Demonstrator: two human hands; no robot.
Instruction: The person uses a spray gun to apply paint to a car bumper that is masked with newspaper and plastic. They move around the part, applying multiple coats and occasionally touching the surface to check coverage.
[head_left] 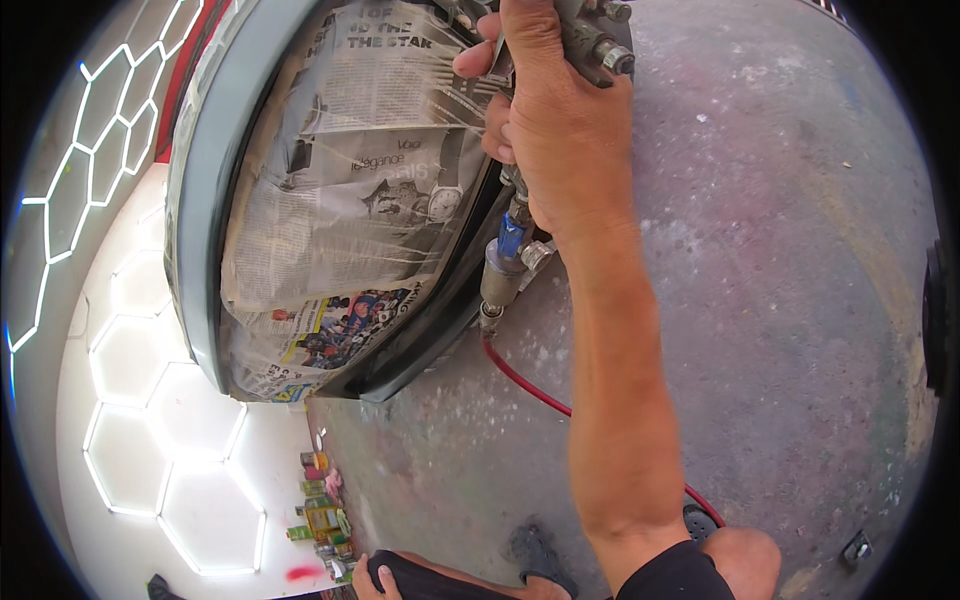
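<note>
My right hand (pixel 570 130) is closed around the handle of a metal spray gun (pixel 598 45) at the top of the head view. Below its grip sit a blue-banded fitting (pixel 511 235) and a red air hose (pixel 530 385), which passes behind my forearm. Just left of the gun stands a curved grey vehicle body part (pixel 205 250), with newspaper (pixel 330 220) and clear film over its middle. At the bottom left, my left hand (pixel 375 582) rests on black cloth by my knee. Its visible fingers are apart and hold nothing; the rest is cut off by the edge.
Several cans and bottles (pixel 322 518) line the foot of the white wall, where hexagon lights (pixel 205 510) glow. A foot in a dark clog (pixel 540 555) is on the paint-specked concrete floor (pixel 780 300). A small dark object (pixel 856 548) lies at lower right.
</note>
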